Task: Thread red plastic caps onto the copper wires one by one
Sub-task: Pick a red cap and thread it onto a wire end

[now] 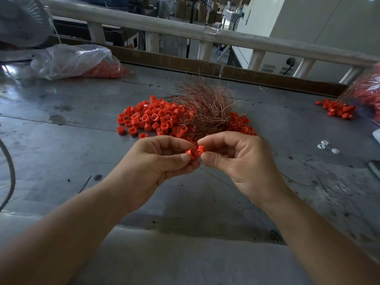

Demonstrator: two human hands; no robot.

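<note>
My left hand (156, 161) pinches a red plastic cap (192, 154) between thumb and fingers above the grey table. My right hand (236, 159) meets it from the right, thumb and forefinger pinched at a second red cap (200, 149) touching the first. A thin copper wire (218, 178) trails down and right below the hands. Behind them lies a pile of loose red caps (152, 118) with a tangled bundle of copper wires (203, 108) on top.
A clear plastic bag with red caps (76, 60) lies at the back left beside a fan (20, 21). More red caps (337, 110) and a bag (368, 93) sit at the right edge. Small white parts (326, 146) lie right of my hands. A railing (164, 29) borders the table's far side.
</note>
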